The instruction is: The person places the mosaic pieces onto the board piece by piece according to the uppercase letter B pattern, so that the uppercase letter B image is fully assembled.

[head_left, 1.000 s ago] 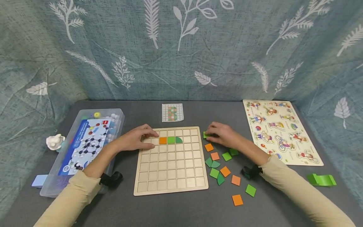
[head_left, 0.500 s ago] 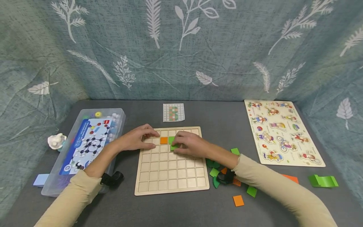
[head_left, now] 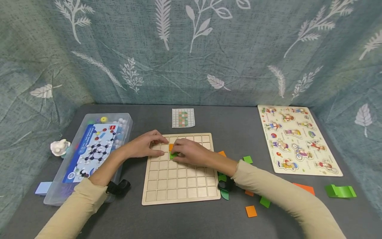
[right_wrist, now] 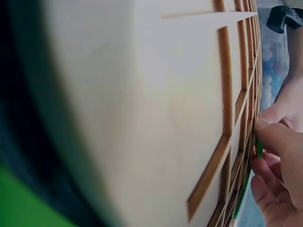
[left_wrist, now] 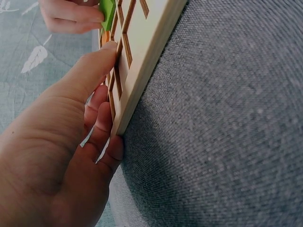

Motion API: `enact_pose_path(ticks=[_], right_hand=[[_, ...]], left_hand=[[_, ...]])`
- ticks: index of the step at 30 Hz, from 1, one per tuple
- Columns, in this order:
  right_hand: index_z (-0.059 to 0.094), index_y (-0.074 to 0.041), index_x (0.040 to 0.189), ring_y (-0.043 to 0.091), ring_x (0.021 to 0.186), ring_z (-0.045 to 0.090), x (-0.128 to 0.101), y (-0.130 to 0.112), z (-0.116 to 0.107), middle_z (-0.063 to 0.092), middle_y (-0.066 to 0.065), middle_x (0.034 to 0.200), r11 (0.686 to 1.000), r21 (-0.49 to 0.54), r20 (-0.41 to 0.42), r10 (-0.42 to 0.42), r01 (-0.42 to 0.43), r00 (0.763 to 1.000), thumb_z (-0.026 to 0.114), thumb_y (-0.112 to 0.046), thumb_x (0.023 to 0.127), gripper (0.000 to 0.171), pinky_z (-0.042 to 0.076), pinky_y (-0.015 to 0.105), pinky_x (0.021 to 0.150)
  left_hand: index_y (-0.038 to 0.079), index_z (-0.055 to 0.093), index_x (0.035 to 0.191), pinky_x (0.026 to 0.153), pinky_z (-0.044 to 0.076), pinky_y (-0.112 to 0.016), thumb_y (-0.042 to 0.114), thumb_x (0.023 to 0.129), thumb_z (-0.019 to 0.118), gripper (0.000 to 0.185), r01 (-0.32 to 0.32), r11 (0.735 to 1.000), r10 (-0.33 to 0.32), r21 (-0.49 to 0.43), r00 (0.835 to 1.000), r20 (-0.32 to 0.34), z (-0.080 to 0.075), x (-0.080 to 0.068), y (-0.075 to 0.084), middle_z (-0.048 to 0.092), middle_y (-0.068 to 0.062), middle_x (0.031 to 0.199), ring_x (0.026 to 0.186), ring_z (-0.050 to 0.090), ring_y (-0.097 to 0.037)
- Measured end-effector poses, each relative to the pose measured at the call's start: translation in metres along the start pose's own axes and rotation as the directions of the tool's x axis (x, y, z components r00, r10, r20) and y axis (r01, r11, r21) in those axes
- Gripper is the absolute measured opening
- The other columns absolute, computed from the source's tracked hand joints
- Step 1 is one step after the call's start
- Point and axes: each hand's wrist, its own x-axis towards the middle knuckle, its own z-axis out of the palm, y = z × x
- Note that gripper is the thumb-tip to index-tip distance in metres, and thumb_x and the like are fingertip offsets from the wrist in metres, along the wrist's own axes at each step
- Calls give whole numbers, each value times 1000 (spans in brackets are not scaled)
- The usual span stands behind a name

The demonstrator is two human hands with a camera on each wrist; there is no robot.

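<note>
My right hand (head_left: pixel 193 153) pinches a light green square tile (head_left: pixel 172 155) between thumb and fingers, over the wooden grid board (head_left: pixel 167 201). The tile is just below an orange square tile (head_left: pixel 171 147) set in the grid. Other pieces in that row are hidden behind the hand. My left hand (head_left: pixel 146 145) rests at the board's upper left corner. In the left wrist view its thumb touches the grid, while its other fingers lie along the edge. The held green tile (left_wrist: pixel 108 12) shows tilted there at the top.
A small printed pattern card (head_left: pixel 183 118) lies behind the board. Loose orange tiles (head_left: pixel 251 211) and green tiles (head_left: pixel 247 159) are scattered to the right, partly under the right forearm. A clear plastic box (head_left: pixel 127 123) stands left; a picture puzzle board (head_left: pixel 298 139) lies right.
The right hand has picked up a light green tile from the right of the board and carried it left to below the orange tile. The left hand stays in place.
</note>
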Motion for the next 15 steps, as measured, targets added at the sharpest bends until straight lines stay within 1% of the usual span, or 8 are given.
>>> enact_pose_path(ticks=[6, 10, 13, 15], right_hand=[[74, -10, 98, 10, 86, 59, 3, -2, 1, 64, 1, 99, 1000, -6, 29, 3, -3, 1000, 71, -20, 90, 14, 49, 19, 78], [74, -9, 100, 10, 85, 57, 5, -5, -1, 63, 3, 99, 1000, -12, 80, 20, -19, 997, 69, -20, 91, 15, 47, 20, 77], [74, -11, 104, 12, 88, 57, 2, -8, -7, 63, 3, 103, 998, -63, 112, 16, -9, 994, 69, -23, 92, 17, 48, 20, 76], [73, -13, 106, 12, 90, 58, -4, -10, -12, 63, 2, 105, 996, -92, 105, 13, -3, 994, 68, -25, 92, 19, 49, 21, 76]], left_hand=[[14, 64, 124, 77, 42, -29, 28, 90, 71, 38, 3, 1000, -3, 5, 1000, 1, 0, -1, -1, 54, -4, 110, 90, 47, -15], [15, 64, 124, 78, 42, -30, 29, 89, 71, 38, 7, 1000, -7, 6, 1000, -2, 0, -2, -1, 54, -4, 111, 91, 47, -15], [16, 64, 123, 79, 42, -30, 29, 89, 72, 38, 4, 1000, -4, 6, 1000, -7, 0, -2, 0, 54, -3, 111, 91, 47, -15], [16, 64, 123, 79, 42, -29, 29, 89, 72, 37, -1, 1000, 1, 7, 1000, -10, 0, -1, 0, 55, -3, 111, 91, 47, -14]])
